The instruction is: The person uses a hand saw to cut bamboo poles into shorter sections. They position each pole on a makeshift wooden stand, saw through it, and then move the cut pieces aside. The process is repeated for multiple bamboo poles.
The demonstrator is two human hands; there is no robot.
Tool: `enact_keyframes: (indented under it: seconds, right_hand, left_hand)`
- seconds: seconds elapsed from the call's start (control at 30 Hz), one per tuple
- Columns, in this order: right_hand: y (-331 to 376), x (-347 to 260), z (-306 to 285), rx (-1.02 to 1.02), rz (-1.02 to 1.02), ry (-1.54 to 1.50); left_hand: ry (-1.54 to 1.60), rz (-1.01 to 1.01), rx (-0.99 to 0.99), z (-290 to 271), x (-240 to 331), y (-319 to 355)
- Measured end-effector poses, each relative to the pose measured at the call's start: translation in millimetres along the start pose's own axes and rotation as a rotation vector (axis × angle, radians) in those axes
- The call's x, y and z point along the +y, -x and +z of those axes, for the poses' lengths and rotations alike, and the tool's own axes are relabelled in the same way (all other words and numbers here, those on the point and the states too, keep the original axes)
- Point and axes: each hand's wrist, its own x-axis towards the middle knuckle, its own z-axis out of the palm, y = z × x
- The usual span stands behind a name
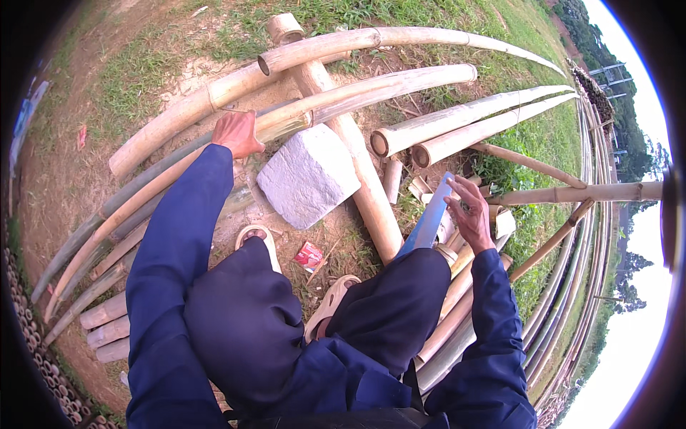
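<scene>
Two hands are at work among cut bamboo on bare, grassy ground. The left hand (237, 134) reaches forward on a straight arm in a dark blue sleeve and is closed over a split bamboo pole (286, 123), gripping it from above where the pole crosses a thick upright-leaning bamboo post (357, 164). The pole runs on from under the hand toward the upper right, its far end past the post, and back down to the lower left beside other long poles lying on the ground.

The right hand (471, 214) is held lower and to the right, fingers partly spread and curled, touching the upper end of a flat blue blade-like tool (431, 223). The tool slants down from the fingers toward the person's right knee; whether the hand grips it firmly or only steadies it cannot be told. Just beyond this hand lie short bamboo offcuts (421, 187) and the open ends of two thick bamboo culms (457, 132).

Between the two hands, just right of the left one, sits a grey stone block (309, 175), leaning against the post. Below it a small red wrapper (309, 255) lies on the dirt near the person's pale sandals (259, 237). A bamboo frame (572, 193) stands at the right.
</scene>
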Motion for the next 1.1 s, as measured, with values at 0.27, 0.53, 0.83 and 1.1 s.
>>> enact_keyframes:
  seconds: [0.27,0.53,0.83,1.1]
  right_hand:
    - [224,25,14,-0.079,0.328,-0.085]
    - [277,11,17,0.042,0.458,-0.170]
    - [96,-17,-17,0.156,-0.006,-0.105]
    - [-92,-87,54,-0.010,-0.369,-0.123]
  left_hand:
    - [0.042,0.081,-0.039,-14,24,33]
    - [0.018,0.087,-0.073,-7,32,45]
    - [-0.004,0.045,-0.023,-6,21,14]
    - [-0.009,0.077,0.011,12,-1,-7]
